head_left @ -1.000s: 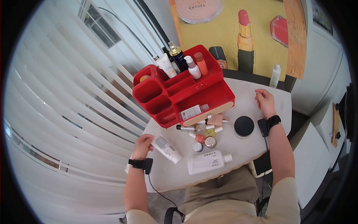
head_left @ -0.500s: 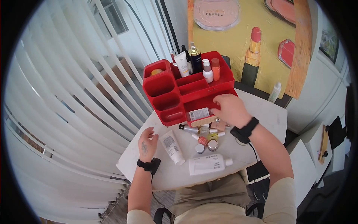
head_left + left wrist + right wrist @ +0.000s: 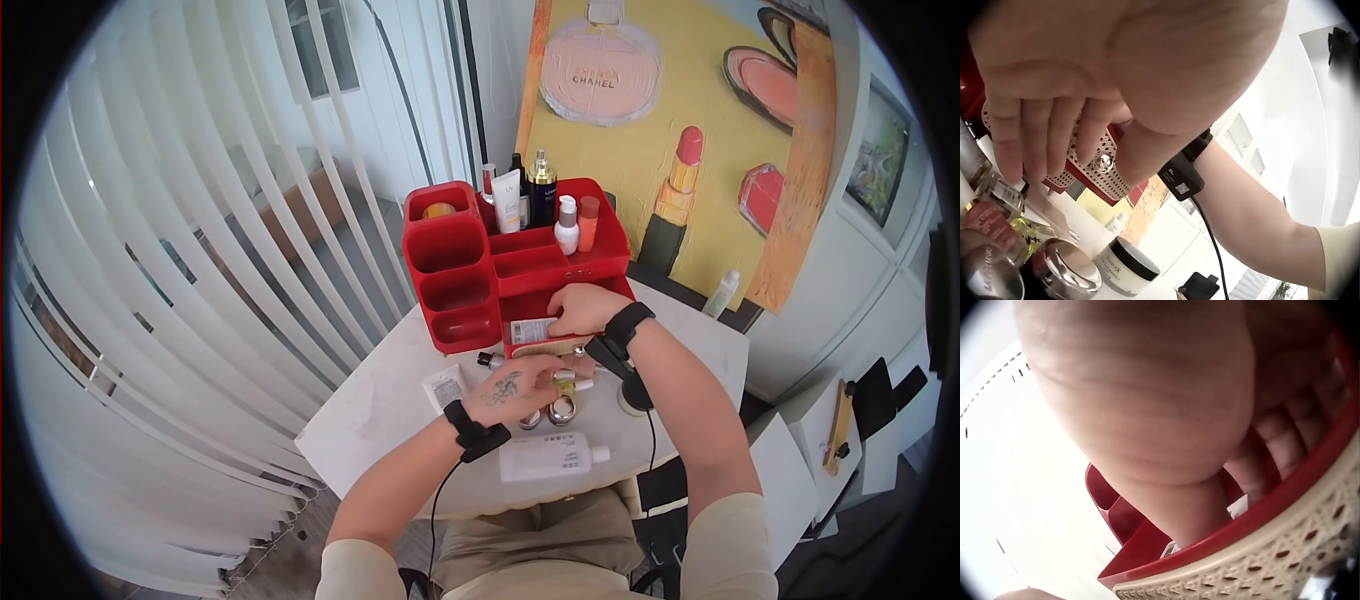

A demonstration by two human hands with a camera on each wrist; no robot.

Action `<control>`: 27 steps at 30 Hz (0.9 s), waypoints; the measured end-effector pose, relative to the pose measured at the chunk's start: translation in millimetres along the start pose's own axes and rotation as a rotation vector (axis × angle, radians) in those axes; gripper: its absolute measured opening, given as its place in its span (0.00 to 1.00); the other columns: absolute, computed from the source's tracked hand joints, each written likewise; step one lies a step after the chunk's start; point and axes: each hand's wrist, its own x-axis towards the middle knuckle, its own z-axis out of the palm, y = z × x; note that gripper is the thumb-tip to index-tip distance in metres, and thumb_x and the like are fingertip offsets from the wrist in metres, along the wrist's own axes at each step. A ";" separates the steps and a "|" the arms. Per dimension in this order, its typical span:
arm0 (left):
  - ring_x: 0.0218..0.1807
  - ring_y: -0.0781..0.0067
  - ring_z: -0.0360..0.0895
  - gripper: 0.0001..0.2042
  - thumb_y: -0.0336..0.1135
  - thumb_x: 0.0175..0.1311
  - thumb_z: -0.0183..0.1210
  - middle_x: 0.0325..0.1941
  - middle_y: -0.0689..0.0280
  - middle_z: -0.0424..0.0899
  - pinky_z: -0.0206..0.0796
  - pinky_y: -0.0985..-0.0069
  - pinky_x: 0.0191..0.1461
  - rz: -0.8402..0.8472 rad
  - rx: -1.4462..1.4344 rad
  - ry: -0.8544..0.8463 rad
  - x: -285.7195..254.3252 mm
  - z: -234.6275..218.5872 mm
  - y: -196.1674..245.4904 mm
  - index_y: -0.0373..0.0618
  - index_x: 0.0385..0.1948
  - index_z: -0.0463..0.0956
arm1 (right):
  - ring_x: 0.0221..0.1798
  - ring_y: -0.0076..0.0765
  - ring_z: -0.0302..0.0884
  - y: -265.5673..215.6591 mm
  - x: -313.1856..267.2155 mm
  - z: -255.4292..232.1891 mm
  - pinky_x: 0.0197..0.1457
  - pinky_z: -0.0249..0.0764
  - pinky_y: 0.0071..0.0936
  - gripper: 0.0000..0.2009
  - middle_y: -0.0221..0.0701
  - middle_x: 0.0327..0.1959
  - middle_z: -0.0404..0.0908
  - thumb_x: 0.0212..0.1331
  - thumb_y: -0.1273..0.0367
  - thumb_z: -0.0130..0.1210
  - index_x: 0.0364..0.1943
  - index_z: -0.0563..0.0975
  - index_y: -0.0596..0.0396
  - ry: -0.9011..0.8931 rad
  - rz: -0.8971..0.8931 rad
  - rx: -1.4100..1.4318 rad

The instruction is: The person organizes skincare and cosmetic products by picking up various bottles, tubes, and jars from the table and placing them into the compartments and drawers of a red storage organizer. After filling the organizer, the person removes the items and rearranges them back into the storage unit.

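My right hand [image 3: 588, 310] reaches into the pulled-out drawer of the red cosmetics organizer [image 3: 493, 285]. There it pinches the labelled clear bottle [image 3: 530, 331] near its right end; in the right wrist view thumb and fingers go down behind the woven drawer front [image 3: 1260, 544], hiding most of the bottle. My left hand [image 3: 515, 388], palm down, hovers over small cosmetics in front of the drawer. Its fingers [image 3: 1035, 137] hang loosely beside the drawer knob [image 3: 1104, 164] in the left wrist view, holding nothing. Below them sit a silver-lidded jar [image 3: 1066, 269] and small bottles.
A white tube [image 3: 442, 388] lies left of the left hand, and a white bottle [image 3: 550, 456] lies near the table's front edge. The black-lidded jar [image 3: 1129, 265] stands to the right. Upright bottles, including an orange one [image 3: 588, 223], fill the organizer's top.
My right hand has come from the table's right side into the drawer and taken hold of the bottle. The left hand has left the white tube and moved right, over the small cosmetics.
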 end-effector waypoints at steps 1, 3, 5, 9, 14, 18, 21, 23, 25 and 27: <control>0.37 0.75 0.81 0.17 0.30 0.58 0.56 0.37 0.60 0.83 0.72 0.78 0.41 0.038 0.075 0.042 -0.3 -1.2 16.8 0.39 0.50 0.76 | 0.40 0.44 0.83 -0.8 -1.9 0.9 0.48 0.77 0.34 0.22 0.45 0.35 0.84 0.48 0.61 0.62 0.41 0.81 0.66 0.048 -0.044 0.031; 0.38 0.73 0.82 0.17 0.30 0.57 0.56 0.38 0.58 0.83 0.72 0.76 0.42 0.010 -0.023 0.050 10.5 1.4 0.0 0.38 0.50 0.77 | 0.38 0.44 0.83 0.4 -1.9 -4.0 0.46 0.76 0.35 0.22 0.45 0.35 0.84 0.48 0.60 0.62 0.42 0.81 0.66 -0.029 -0.010 0.054; 0.39 0.70 0.82 0.17 0.30 0.57 0.57 0.39 0.56 0.83 0.72 0.75 0.43 -0.028 -0.125 0.057 14.8 4.9 -9.1 0.37 0.49 0.77 | 0.37 0.44 0.82 -1.3 -2.4 -6.6 0.45 0.76 0.35 0.22 0.44 0.34 0.84 0.49 0.60 0.61 0.42 0.80 0.66 -0.116 0.023 0.083; 0.36 0.70 0.82 0.18 0.29 0.57 0.55 0.36 0.59 0.83 0.73 0.74 0.42 0.174 0.092 0.222 16.5 9.9 -15.5 0.35 0.49 0.75 | 0.37 0.49 0.82 -7.0 -11.0 -1.6 0.44 0.75 0.40 0.17 0.47 0.32 0.83 0.49 0.62 0.60 0.37 0.81 0.64 0.030 -0.009 -0.031; 0.48 0.65 0.81 0.19 0.30 0.55 0.57 0.46 0.55 0.83 0.71 0.71 0.54 0.164 0.012 0.271 44.1 -1.4 -25.9 0.33 0.50 0.75 | 0.37 0.48 0.82 -48.6 -74.6 -16.9 0.43 0.76 0.40 0.13 0.45 0.32 0.82 0.54 0.64 0.58 0.36 0.78 0.60 0.667 0.020 -0.020; 0.52 0.68 0.79 0.18 0.20 0.57 0.50 0.49 0.56 0.82 0.70 0.73 0.57 0.211 -0.115 0.270 75.9 -14.1 -48.9 0.33 0.51 0.75 | 0.32 0.32 0.79 -25.7 -112.6 8.2 0.41 0.74 0.25 0.16 0.40 0.30 0.81 0.56 0.64 0.61 0.43 0.79 0.61 0.639 -0.012 0.616; 0.53 0.64 0.78 0.19 0.23 0.60 0.51 0.52 0.53 0.80 0.69 0.73 0.57 0.181 -0.175 0.258 67.1 -29.0 -50.0 0.34 0.54 0.72 | 0.35 0.37 0.81 -6.6 -118.9 41.2 0.43 0.75 0.28 0.16 0.43 0.33 0.83 0.57 0.63 0.60 0.44 0.79 0.61 0.521 0.043 0.645; 0.51 0.68 0.78 0.19 0.24 0.63 0.50 0.51 0.56 0.81 0.71 0.73 0.54 0.033 -0.280 0.358 43.1 -38.1 -30.2 0.36 0.57 0.70 | 0.37 0.43 0.82 2.8 -110.7 60.5 0.44 0.75 0.31 0.17 0.45 0.35 0.83 0.57 0.61 0.58 0.43 0.80 0.60 0.384 0.157 0.463; 0.50 0.71 0.79 0.18 0.24 0.64 0.49 0.51 0.58 0.82 0.71 0.76 0.50 0.030 -0.338 0.388 18.1 -47.0 -31.1 0.37 0.57 0.71 | 0.35 0.38 0.81 -0.3 -97.5 69.6 0.42 0.75 0.30 0.16 0.42 0.34 0.83 0.58 0.62 0.58 0.41 0.80 0.62 0.342 0.104 0.431; 0.48 0.74 0.79 0.18 0.24 0.65 0.48 0.51 0.60 0.82 0.71 0.78 0.46 0.026 -0.392 0.424 -9.0 -53.7 -35.8 0.38 0.57 0.71 | 0.34 0.39 0.82 -8.3 -80.8 74.6 0.41 0.75 0.31 0.17 0.42 0.32 0.83 0.56 0.60 0.59 0.38 0.81 0.63 0.247 0.068 0.399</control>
